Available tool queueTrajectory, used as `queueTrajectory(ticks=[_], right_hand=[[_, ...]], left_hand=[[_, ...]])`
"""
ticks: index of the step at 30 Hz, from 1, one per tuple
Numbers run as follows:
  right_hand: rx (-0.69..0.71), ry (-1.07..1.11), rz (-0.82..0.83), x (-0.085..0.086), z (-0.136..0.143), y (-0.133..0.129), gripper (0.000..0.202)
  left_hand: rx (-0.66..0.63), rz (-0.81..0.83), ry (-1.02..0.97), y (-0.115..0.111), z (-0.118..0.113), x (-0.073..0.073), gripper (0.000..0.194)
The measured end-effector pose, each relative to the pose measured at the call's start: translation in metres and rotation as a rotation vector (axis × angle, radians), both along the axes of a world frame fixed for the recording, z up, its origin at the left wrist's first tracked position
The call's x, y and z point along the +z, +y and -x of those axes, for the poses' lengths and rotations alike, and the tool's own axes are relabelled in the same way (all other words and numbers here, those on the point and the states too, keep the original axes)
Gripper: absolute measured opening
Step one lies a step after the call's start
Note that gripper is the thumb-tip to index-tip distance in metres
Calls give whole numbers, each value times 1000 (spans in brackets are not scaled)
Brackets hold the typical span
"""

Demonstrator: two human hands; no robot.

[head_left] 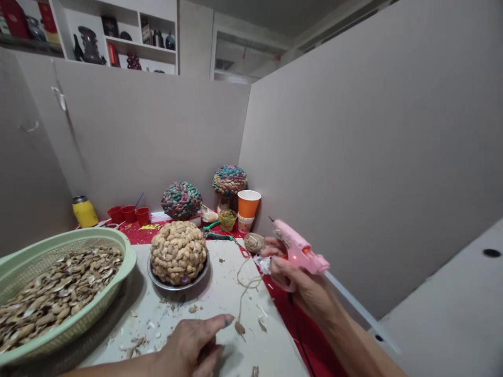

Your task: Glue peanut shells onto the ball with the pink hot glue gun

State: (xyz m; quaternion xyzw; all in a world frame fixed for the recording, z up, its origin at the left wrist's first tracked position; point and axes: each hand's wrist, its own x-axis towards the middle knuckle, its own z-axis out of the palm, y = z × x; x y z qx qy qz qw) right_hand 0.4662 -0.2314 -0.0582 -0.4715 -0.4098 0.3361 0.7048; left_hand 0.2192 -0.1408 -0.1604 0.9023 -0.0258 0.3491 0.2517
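Observation:
My right hand (301, 280) is wrapped round the handle of a pink hot glue gun (294, 243), held up over the right edge of the white board, its nozzle tilted up and left. A small orange light glows on the gun's side. My left hand (194, 340) is low over the board, index finger stretched out and the other fingers partly curled, with nothing visible in it. Just past that fingertip, a shell piece (239, 328) lies by the end of a string (241, 298). Beyond the hand, a ball covered in peanut shells (178, 252) rests in a metal bowl (157, 280).
A green basket (128, 251) full of peanut shells (66, 285) stands at left. Behind are two coloured shell-covered balls (181, 200), red cups (129, 213), a yellow jar (84, 212), an orange paper cup (248, 204), pliers (218, 236) and twine (254, 242). Grey partitions (353, 131) enclose the table.

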Motion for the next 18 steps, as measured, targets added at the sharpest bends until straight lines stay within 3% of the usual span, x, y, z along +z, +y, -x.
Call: queueTrajectory(ticks=[3, 5, 9, 11, 16, 18], right_hand=[[67, 37, 138, -17, 12, 8, 42], [86, 44, 158, -25, 17, 16, 41], [95, 79, 135, -24, 21, 33, 39], [88, 103, 115, -18, 24, 43, 40], [49, 154, 66, -9, 37, 69, 42], [35, 173, 51, -6, 41, 78, 41]], left_hand=[[-50, -40, 0, 2, -1, 7, 71], [-48, -64, 19, 3, -1, 13, 65], [-52, -83, 158, 1, -2, 22, 7], [-36, -88, 189, 0, -2, 21, 4], [11, -124, 148, 2, -3, 12, 71], [-34, -138, 146, 4, -4, 7, 78]])
